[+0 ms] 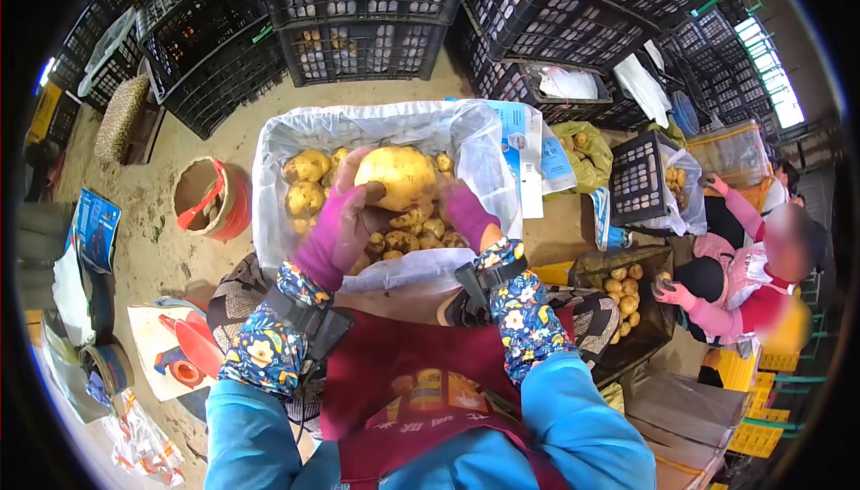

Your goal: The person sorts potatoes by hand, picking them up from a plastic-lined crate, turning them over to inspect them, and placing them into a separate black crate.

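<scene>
A large yellow potato is raised above a crate lined with white plastic. My left hand, in a purple glove, grips it from the left, with the thumb over its lower edge. On the potato's right side is my right hand, also gloved and closed against it; its fingertips are partly hidden. Beneath both hands lie several smaller potatoes inside the liner, some of them with brown soil marks.
Black slatted crates are stacked ahead. Left of the lined crate stands a red bucket; printed cardboard sticks up along its right edge. To the right, a co-worker in pink sleeves handles potatoes beside a dark crate of potatoes.
</scene>
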`<state>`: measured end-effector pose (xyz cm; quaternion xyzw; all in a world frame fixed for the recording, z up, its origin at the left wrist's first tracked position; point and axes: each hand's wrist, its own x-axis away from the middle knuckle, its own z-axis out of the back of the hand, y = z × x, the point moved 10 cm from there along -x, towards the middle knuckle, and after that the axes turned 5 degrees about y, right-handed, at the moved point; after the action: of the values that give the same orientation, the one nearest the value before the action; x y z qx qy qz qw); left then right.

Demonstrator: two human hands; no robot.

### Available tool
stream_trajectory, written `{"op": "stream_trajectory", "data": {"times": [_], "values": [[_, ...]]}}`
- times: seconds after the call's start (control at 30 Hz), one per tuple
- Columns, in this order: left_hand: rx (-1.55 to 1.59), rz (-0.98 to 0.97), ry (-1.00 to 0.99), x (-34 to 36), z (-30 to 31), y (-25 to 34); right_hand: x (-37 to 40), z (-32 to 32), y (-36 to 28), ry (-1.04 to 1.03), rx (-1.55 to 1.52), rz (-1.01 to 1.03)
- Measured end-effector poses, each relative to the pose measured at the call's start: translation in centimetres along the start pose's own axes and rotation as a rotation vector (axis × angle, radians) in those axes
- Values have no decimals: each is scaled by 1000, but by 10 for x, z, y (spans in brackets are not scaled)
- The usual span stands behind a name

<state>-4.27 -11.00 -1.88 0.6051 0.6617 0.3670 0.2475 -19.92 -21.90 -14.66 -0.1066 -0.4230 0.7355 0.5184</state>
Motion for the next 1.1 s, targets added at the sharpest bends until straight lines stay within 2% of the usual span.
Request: {"op": "stream_trajectory", "data": {"times": [0.03, 0.07, 0.17, 0.23, 0.3, 0.33, 0.37, 0.4, 0.43, 0.47, 0.53, 0.57, 0.67, 0.7, 0.8, 0.9, 0.93, 0.97, 1.0, 1.03, 1.07, 1.1], "values": [[142, 11, -16, 3, -5, 4, 12, 7, -23, -7, -449, -14], [64, -20, -29, 3, -6, 8, 26, 10, -48, -61, -747, -15], [-240, -138, -55, 2, -5, 18, 58, 11, -110, -324, -1122, 43], [-543, -249, -56, -3, -2, 17, 64, 3, -118, -434, -1267, -32], [-648, -407, -125, -1, -12, 19, 72, 5, -133, -467, -1434, -67], [-702, -490, -157, 0, -18, 22, 67, 16, -132, -358, -1357, 46], [-684, -445, -117, 0, -18, 20, 65, 27, -130, -249, -1276, 149], [-603, -325, -114, -1, -19, 13, 67, 39, -130, -140, -1191, 249], [-519, -205, -112, 0, -24, 8, 73, 57, -130, 16, -976, 353], [-434, -84, -114, 2, -29, 0, 78, 64, -130, 74, -888, 429], [-433, -92, -160, -1, -35, -8, 80, 76, -128, 200, -706, 582], [-432, -96, -184, -1, -38, -12, 80, 80, -128, 209, -742, 583], [-347, -162, -305, 2, -57, -16, 87, 78, -106, 188, -1048, 253], [-181, -138, -317, 4, -61, -19, 83, 77, -89, 180, -1095, 182], [-140, 14, -324, 15, -71, -14, 95, 112, -47, 97, -1396, 109], [-299, -117, -146, 6, -29, 7, 169, 255, 5, 515, -940, 186], [-351, -148, -68, 3, -17, 16, 204, 305, 27, 725, -557, 164], [-366, -173, -47, 5, -17, 24, 231, 351, 64, 828, -39, 234], [-382, -198, -26, 7, -18, 35, 251, 372, 151, 843, -277, -53], [-399, -221, -7, 9, -18, 43, 274, 399, 262, 880, -252, -99], [-406, -232, -1, 10, -17, 46, 302, 403, 323, 922, -230, -131], [-412, -245, 9, 10, -15, 48, 331, 405, 390, 942, -4, -152]]}}
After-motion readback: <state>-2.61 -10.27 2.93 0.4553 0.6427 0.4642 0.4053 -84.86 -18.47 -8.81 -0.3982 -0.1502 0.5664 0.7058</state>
